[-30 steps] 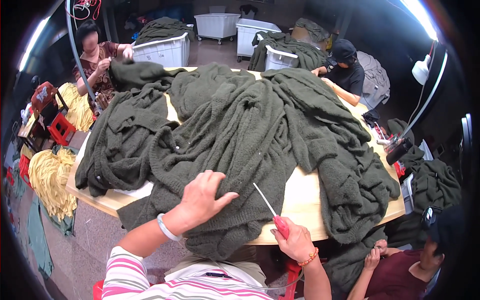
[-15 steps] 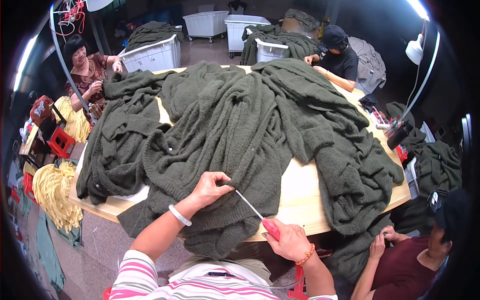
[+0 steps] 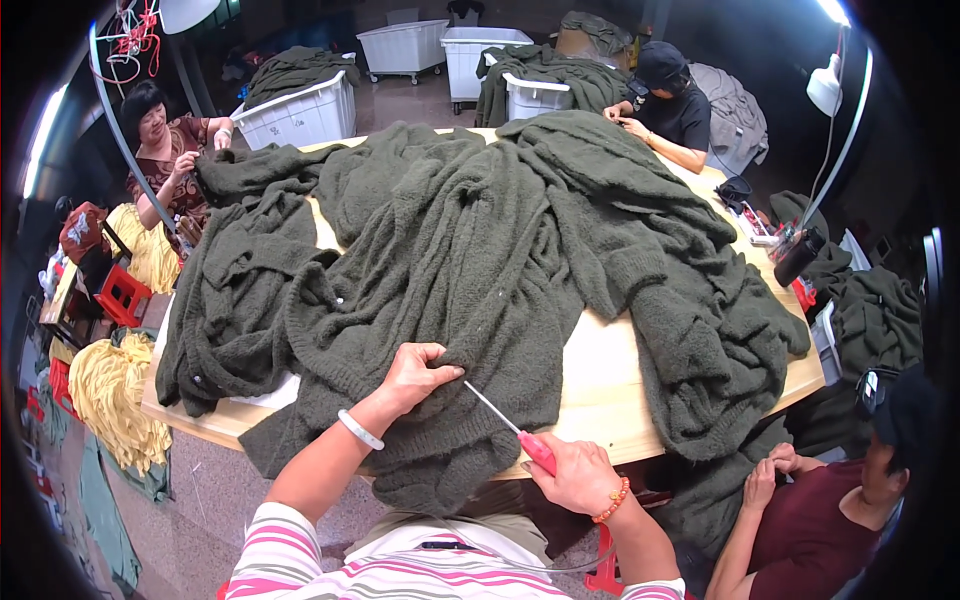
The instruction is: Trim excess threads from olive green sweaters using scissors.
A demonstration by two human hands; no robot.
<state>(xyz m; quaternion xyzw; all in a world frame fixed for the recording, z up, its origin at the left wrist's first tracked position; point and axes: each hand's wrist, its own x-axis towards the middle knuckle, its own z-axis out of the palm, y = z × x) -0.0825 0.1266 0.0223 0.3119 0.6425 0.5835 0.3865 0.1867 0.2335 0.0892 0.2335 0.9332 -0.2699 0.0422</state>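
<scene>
My left hand pinches a fold of a fuzzy dark green knit cardigan near the table's front edge, thumb and forefinger pressed together. Wrapped round the pink handle of a thin metal-shafted tool is my right hand. The shaft slants up and to the left over the knit, its tip beside my left thumb. How that tip is shaped is too small to tell. The cardigan lies in loose folds, with a ribbed edge and a small pale button showing, and hangs over the table edge toward me.
More green knits cover the wooden table on both sides. Around it sit co-workers: one at far left, one at far right, one at near right. Lamp poles rise at both sides; white bins stand behind.
The tool tip has shifted slightly at my left fingertips, and my right hand has moved a little left. My left hand keeps its pinch. The far-left co-worker's hands have risen a little.
</scene>
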